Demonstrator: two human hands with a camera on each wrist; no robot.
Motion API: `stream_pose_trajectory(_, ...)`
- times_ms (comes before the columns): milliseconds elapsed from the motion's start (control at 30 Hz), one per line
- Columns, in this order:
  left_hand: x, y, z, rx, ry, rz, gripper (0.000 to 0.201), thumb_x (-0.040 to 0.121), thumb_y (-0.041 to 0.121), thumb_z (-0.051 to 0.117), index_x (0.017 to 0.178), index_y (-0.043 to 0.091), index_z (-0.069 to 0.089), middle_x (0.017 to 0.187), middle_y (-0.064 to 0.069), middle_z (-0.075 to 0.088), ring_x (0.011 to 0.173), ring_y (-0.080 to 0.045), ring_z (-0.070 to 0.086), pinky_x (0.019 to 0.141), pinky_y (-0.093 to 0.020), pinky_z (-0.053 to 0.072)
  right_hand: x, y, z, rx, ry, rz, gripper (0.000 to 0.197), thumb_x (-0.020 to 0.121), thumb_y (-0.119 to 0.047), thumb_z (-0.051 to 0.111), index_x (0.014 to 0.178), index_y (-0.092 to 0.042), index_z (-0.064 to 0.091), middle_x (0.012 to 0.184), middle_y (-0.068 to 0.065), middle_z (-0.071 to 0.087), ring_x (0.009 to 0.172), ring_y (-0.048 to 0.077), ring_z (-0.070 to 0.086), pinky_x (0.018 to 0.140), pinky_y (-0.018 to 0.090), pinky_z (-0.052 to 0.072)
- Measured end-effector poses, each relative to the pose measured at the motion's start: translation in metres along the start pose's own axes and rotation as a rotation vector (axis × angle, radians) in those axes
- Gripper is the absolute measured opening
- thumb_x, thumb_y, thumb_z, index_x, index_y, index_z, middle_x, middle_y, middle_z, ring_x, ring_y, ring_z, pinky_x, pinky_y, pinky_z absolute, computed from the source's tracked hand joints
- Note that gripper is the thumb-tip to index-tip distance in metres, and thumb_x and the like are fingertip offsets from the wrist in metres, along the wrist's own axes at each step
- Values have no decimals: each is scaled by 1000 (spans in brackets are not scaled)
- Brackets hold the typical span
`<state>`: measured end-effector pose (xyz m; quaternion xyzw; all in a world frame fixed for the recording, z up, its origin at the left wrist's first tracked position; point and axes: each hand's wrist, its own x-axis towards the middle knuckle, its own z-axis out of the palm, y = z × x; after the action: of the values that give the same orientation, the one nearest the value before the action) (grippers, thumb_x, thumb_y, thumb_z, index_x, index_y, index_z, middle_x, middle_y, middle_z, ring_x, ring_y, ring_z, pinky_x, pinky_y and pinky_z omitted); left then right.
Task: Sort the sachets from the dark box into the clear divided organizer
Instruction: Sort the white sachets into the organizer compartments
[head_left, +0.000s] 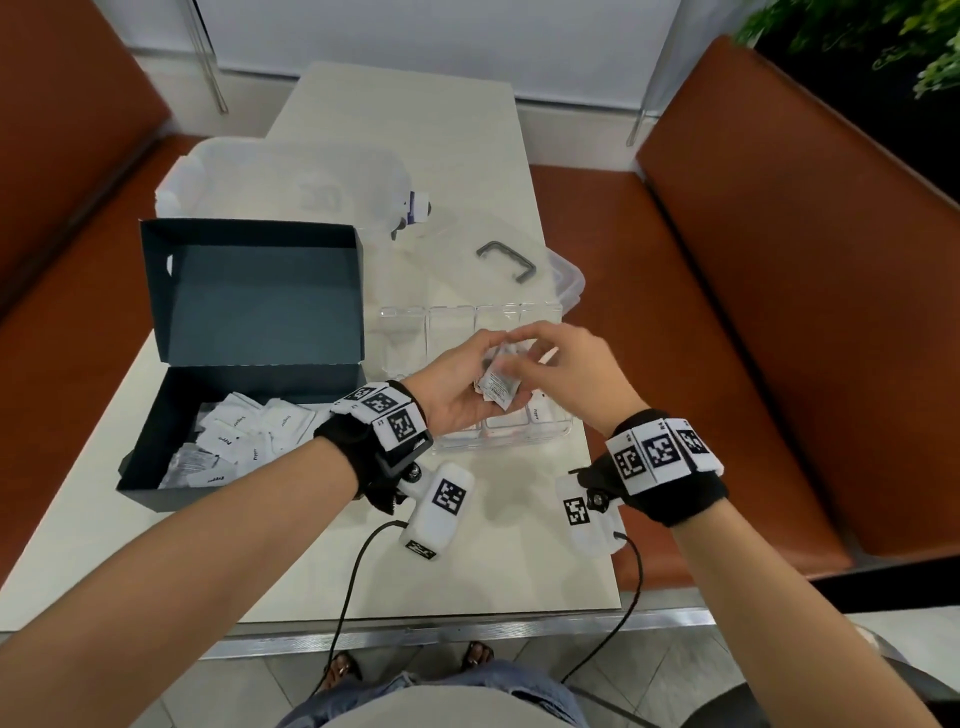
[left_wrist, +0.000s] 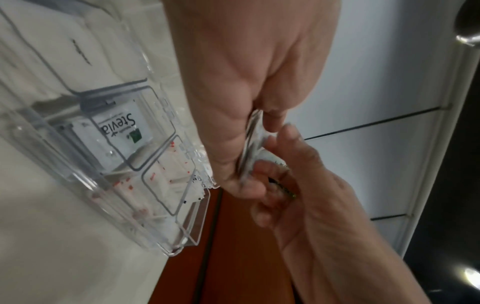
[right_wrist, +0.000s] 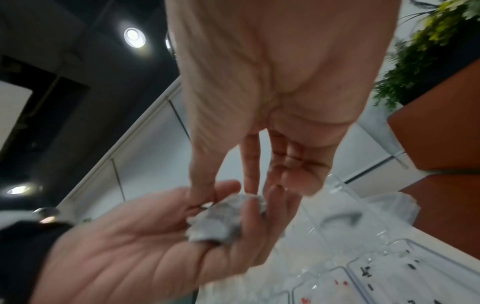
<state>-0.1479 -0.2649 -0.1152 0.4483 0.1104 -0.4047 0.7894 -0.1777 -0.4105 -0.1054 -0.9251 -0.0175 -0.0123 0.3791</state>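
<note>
We are partway through sorting, at the step of picking single sachets out of a small handful. Our left hand (head_left: 460, 395), at the centre of the head view, lies palm up with its fingers curled around a few sachets (head_left: 497, 385), held just above the near edge of the clear divided organizer (head_left: 550, 426). Our right hand (head_left: 576, 364) comes in from the right, and its fingers (right_wrist: 250, 164) reach down into that bunch; whether they already pinch one sachet or only touch it, we cannot tell, since the wrist views are blurred there. The dark box (head_left: 249, 374) stands open on the left of the surface (head_left: 498, 561), with many white sachets left in its lower half. In the left wrist view several organizer compartments already hold sachets, one printed Stevia (left_wrist: 122, 131), others with red marks. The next move, as we judge it, calls for separating one sachet from the bunch, reading its kind, and dropping it into the matching compartment without letting the rest slip from the left palm.
</note>
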Motion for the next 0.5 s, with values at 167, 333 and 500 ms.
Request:
stream_pose_trajectory(167,1,3,-7,-16,5,14,25,100,33,42,105,14,58,83,-6,62,68,-17,66,78,-33,50,-2,-10,20,-119,-57,-51,49,76,-41,75,120,-23,59,96,2,54,77,6,52,60,2,33)
stream_pose_trajectory(333,-4,10,-16,-7,40,71,23,104,20,36,109,11,57,86,-11,65,69,-21,67,64,-36,58,4,-16,26,-26,-87,-59,27,80,-15,63,105,-24,62,78,-8,61,68,4,56,56,7,39)
stream_pose_trajectory(500,-12,23,-30,-14,204,148,22,104,6,30,103,9,52,90,-16,66,73,-24,66,62,-41,58,19,-19,30,184,77,51,11,84,-9,61,94,-13,66,80,1,65,70,11,60,59,23,55)
